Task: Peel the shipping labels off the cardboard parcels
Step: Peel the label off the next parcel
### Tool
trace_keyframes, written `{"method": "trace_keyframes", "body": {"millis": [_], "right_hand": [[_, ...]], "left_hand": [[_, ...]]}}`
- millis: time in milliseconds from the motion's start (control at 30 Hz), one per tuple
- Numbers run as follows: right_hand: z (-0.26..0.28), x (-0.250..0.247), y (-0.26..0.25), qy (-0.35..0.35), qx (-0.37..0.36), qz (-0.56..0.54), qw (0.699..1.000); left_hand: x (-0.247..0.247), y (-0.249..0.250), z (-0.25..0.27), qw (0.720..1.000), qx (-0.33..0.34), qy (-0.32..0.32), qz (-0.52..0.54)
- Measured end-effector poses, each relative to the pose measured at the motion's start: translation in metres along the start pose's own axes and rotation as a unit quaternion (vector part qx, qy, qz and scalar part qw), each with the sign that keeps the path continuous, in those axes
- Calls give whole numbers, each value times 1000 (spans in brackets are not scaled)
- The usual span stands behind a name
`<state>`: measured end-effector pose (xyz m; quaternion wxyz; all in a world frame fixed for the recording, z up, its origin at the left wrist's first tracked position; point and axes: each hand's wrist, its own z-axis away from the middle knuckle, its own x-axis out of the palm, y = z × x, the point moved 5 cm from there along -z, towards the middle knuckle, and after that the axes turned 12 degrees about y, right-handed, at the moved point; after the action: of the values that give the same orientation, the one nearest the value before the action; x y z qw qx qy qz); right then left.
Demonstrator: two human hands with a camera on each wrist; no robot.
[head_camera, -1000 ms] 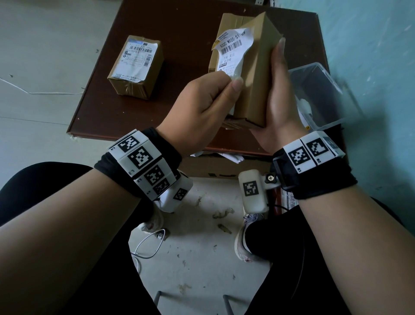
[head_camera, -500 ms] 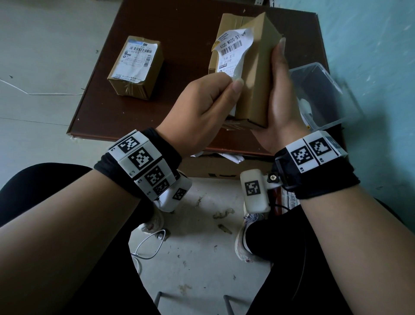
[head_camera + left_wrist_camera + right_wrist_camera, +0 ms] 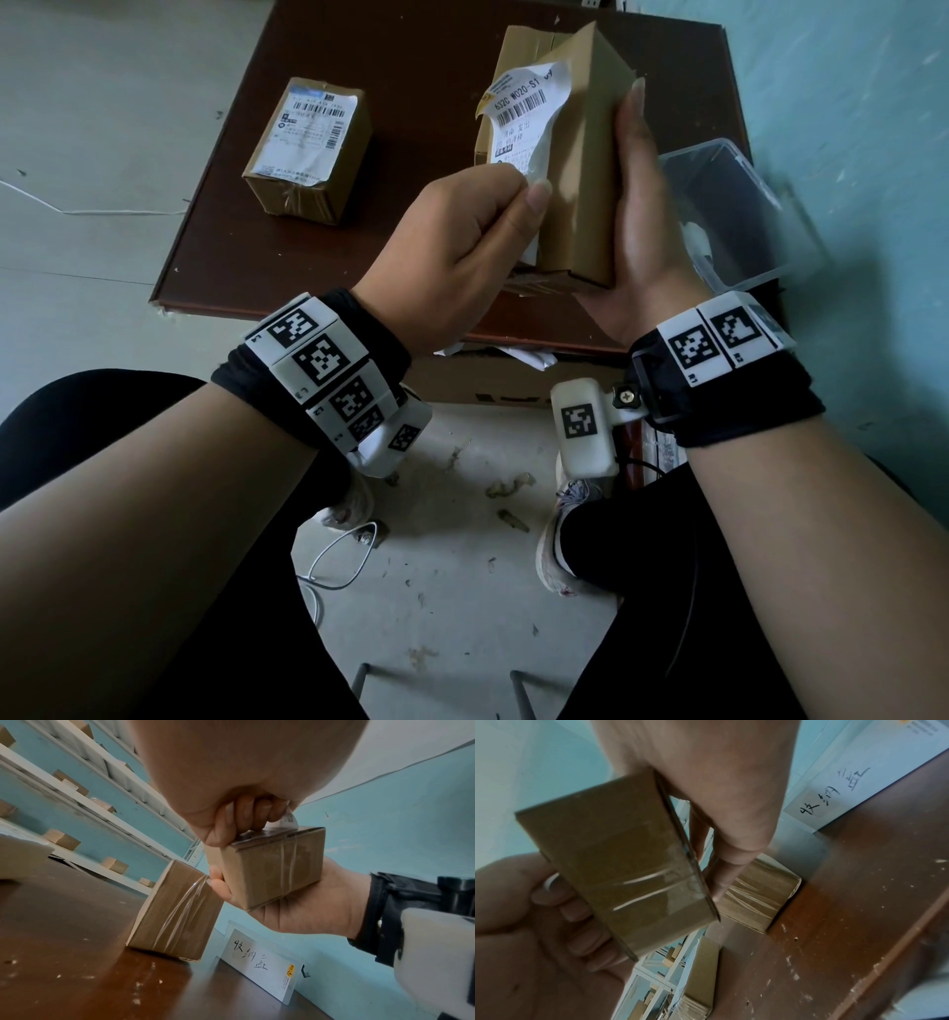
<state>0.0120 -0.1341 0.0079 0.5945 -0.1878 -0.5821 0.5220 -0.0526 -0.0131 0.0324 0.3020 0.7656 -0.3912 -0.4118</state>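
My right hand [image 3: 636,205] grips a small cardboard parcel [image 3: 580,169] upright above the brown table [image 3: 411,77], fingers wrapped round its far side. A white shipping label [image 3: 524,113] hangs half peeled from the parcel's left face, its top corner curling free. My left hand [image 3: 529,186] pinches the label's lower edge between thumb and curled fingers. In the left wrist view the left hand [image 3: 246,817] pulls the label [image 3: 287,821] at the parcel's [image 3: 272,870] top edge. A second parcel [image 3: 313,149] lies on the table's left, its label still flat on top.
A third taped parcel [image 3: 518,46] stands behind the held one. A clear plastic bin [image 3: 734,205] sits at the table's right edge against the blue wall. An open carton [image 3: 488,380] with paper scraps is under the table's near edge. My knees and a white cable [image 3: 339,560] are below.
The label's loose upper part has flexed and turned slightly away from the parcel. Both hands and the parcel have stayed almost in place.
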Motion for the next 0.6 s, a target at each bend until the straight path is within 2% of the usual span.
{"method": "trace_keyframes", "body": {"millis": [233,467,600], "right_hand": [[2,4,0,-26,16,-11,999],[-1,0,1,-13,25,1,1000],[0,-1,2,-16,56,-5,998]], "left_hand": [[-1,0,1,1000,10,0,-1],[0,0,2,1000,16,6,1],[-1,7,-2,999,19,43,-17]]}}
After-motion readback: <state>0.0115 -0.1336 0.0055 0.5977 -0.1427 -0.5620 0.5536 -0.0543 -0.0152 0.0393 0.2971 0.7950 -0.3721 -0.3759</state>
